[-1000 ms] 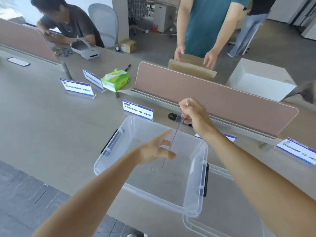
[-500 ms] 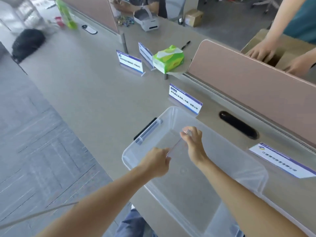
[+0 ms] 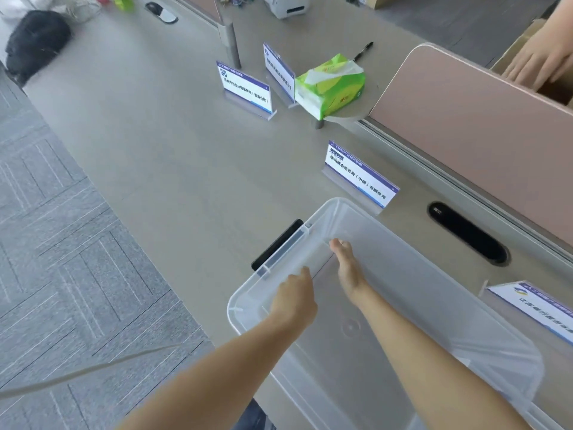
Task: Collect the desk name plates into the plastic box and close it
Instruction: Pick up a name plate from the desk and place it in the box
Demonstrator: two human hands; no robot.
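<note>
- Both hands reach down inside the clear plastic box (image 3: 483,305), which sits on the grey desk (image 3: 155,150) at about 5 o'clock in the head view
- The left hand (image 3: 294,302) is low by the box's 9 o'clock wall, knuckles up and fingers curled under; whether it grips anything I cannot tell
- The right hand (image 3: 347,268) lies just beside it, stretched toward 12 o'clock with fingers closed together on a thin clear edge; what that is I cannot tell
- A black latch handle (image 3: 276,243) sits on the box's outer wall at 10 o'clock from the hands
- One name plate (image 3: 361,175) stands on the desk just beyond the box, at 12 o'clock from it
- A second name plate (image 3: 245,86) and a third name plate (image 3: 279,69) stand further off at 11 o'clock, the third just beside a green tissue pack (image 3: 330,85)
- A fourth name plate (image 3: 533,308) lies at 3 o'clock, close to the box's far rim
- A black pen (image 3: 363,51) lies beyond the tissues, and a pink divider panel (image 3: 465,125) runs along 2 o'clock
- Another person's hand (image 3: 539,60) rests in a cardboard box (image 3: 514,48) at the top right
</note>
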